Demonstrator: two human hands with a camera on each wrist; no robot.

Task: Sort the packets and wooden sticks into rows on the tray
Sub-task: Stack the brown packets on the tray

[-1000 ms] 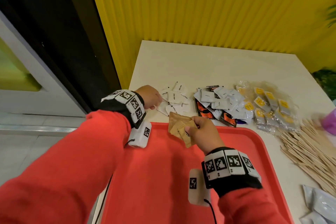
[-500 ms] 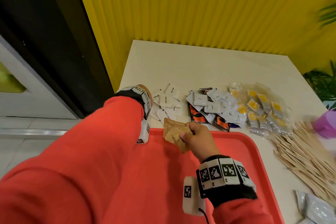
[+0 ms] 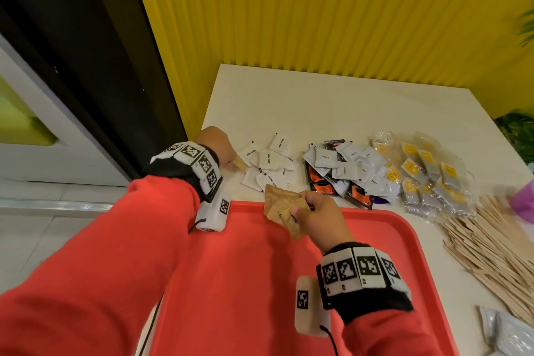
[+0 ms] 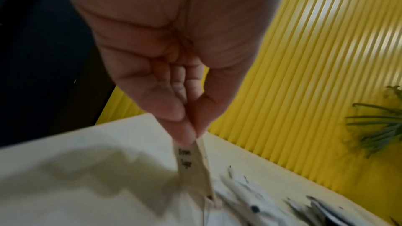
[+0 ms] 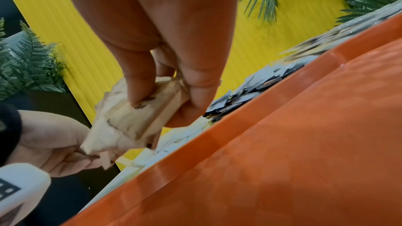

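My right hand holds a bunch of brown paper packets over the far rim of the red tray; thumb and fingers clamp the same brown packets in the right wrist view. My left hand is at the table's left edge, beside the white packets. It pinches one brown sugar packet by its top edge, and the packet's tip shows past the fingers. The tray's floor is bare.
Behind the tray on the cream table lie a heap of white and orange-black packets, clear packets with yellow labels and a pile of wooden sticks. Silver pouches sit at the right. A yellow ribbed wall stands behind.
The left hand shifted slightly toward the table's left edge and now lifts a brown packet beside the white ones. The right hand stays over the tray rim with its bunch.
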